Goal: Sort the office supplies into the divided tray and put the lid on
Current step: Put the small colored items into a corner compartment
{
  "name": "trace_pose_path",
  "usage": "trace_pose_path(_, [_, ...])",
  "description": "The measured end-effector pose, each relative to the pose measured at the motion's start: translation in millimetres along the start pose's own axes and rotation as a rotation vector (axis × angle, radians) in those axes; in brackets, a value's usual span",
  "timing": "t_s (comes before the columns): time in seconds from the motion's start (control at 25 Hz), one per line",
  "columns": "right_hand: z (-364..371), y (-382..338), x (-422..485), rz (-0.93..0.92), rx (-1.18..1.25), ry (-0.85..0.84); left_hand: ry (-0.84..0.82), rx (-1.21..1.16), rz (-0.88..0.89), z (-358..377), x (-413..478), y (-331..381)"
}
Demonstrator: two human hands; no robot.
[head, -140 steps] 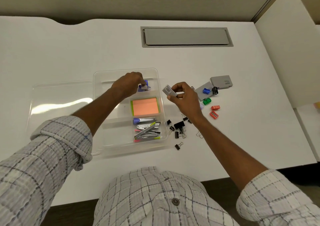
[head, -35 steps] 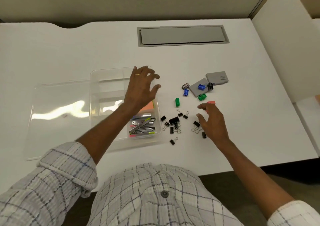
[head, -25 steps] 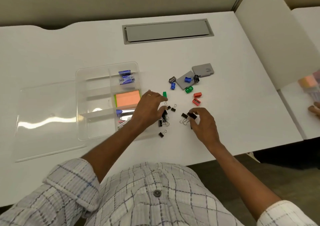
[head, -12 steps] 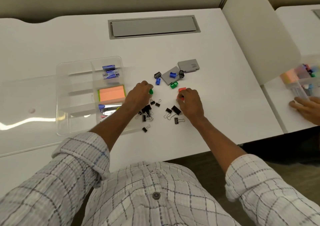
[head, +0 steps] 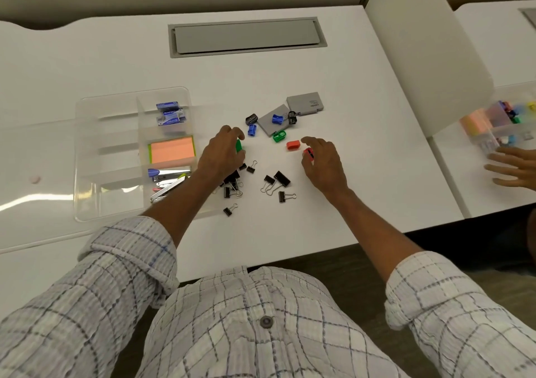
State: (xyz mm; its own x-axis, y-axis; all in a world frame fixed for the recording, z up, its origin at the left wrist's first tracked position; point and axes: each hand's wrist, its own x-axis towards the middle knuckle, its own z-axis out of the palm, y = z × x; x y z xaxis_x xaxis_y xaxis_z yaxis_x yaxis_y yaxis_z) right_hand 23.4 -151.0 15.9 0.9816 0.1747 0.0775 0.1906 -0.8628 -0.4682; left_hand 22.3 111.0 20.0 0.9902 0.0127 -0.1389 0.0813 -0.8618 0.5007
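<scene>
The clear divided tray (head: 87, 157) lies at the left and holds blue staple boxes (head: 170, 114), orange sticky notes (head: 171, 150) and staplers (head: 168, 178). Its clear lid (head: 34, 203) lies flat to the tray's left. My left hand (head: 222, 154) curls round a green sharpener (head: 238, 145) on the table. My right hand (head: 323, 160) pinches a red sharpener (head: 308, 154). Another red sharpener (head: 293, 144), a green one (head: 279, 136), two blue ones (head: 252, 130) and black ones lie between and beyond my hands. Several black binder clips (head: 277, 182) are scattered nearer to me.
Two grey flat boxes (head: 305, 104) lie behind the sharpeners. A grey cable hatch (head: 246, 36) sits in the desk's far middle. A white divider panel (head: 426, 58) stands at the right; beyond it another person's hand (head: 513, 168) rests by a second tray (head: 499, 125).
My right hand has shifted right and closed on a red sharpener, uncovering the other red one. My left hand stays curled round the green sharpener. The view has swung slightly.
</scene>
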Motion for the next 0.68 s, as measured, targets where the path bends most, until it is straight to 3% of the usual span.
trace_pose_path(0.28, [8,-7,29,-0.064,-0.163,-0.196,0.014,-0.336,-0.09,-2,-1,19])
trace_pose_path(0.48, [20,-10,36,-0.056,-0.179,-0.176,0.036,-0.534,-0.145,-10,-12,24])
trace_pose_path(0.68, [21,-45,38,-0.001,0.14,-0.065,0.097,-0.636,-0.164,-32,-25,15])
